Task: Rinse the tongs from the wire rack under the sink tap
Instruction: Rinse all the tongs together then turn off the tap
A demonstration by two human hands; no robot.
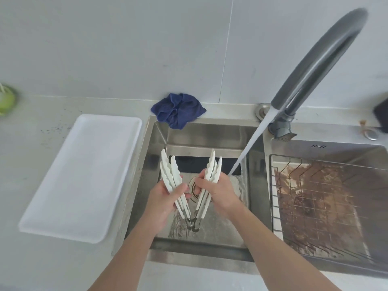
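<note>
left grip: left hand (165, 198) is wrapped round one bundle of white tongs (171, 177), fingers curled at about mid-length.
right grip: right hand (218, 191) is wrapped round a second bundle of tongs (213, 169), same mid-shaft hold.
tongs location: both bundles sit over the left sink basin (201, 131), above the drain, off the wire rack (315, 196), which lies in the right basin.
long axis: each bundle runs near-to-far; scalloped tips stick out beyond the grip on the far side, hinge ends hang out on the near side. The two axes make a V, hinge ends near or touching at the bottom (can't tell), tips well apart.
water stream (249, 143): falls from the tap (315, 66), slanting down-left, and lands just right of and beyond the right grip, near its knuckles.
nearer hand: right, clearly. Its tips are just left of the stream; I can't tell if water hits them.
left bundle: well apart from the stream, on the far side of the right hand.
judgement: the next move probably needs the right bundle shifted right and slightly away, then the left bundle carried across.
risk: wet plastic shafts, several per grip; one could slip out toward the hinge end.
</note>
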